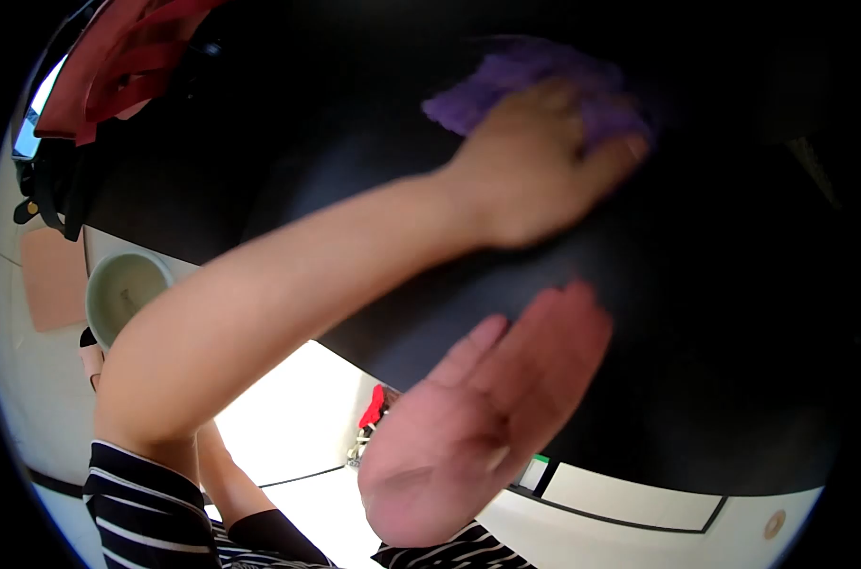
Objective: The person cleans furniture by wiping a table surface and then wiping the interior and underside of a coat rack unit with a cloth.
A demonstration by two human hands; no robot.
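Observation:
A crumpled purple cloth [487, 90] lies against the dark surface [355, 152] at the upper middle. My left hand [544, 156] presses on it from above, its fingers blurred over the cloth and partly sunk in its folds. Lower down, my right hand [487, 417] is held palm up, close to the camera, with its fingers stretched out and nothing in it. The two hands are apart.
A pale green basin [127, 284] stands on the light floor at the left, beside a pinkish flat piece [55, 280]. Red fabric [118, 66] with dark straps is at the upper left. White drawer fronts [639, 498] show below the dark surface's edge.

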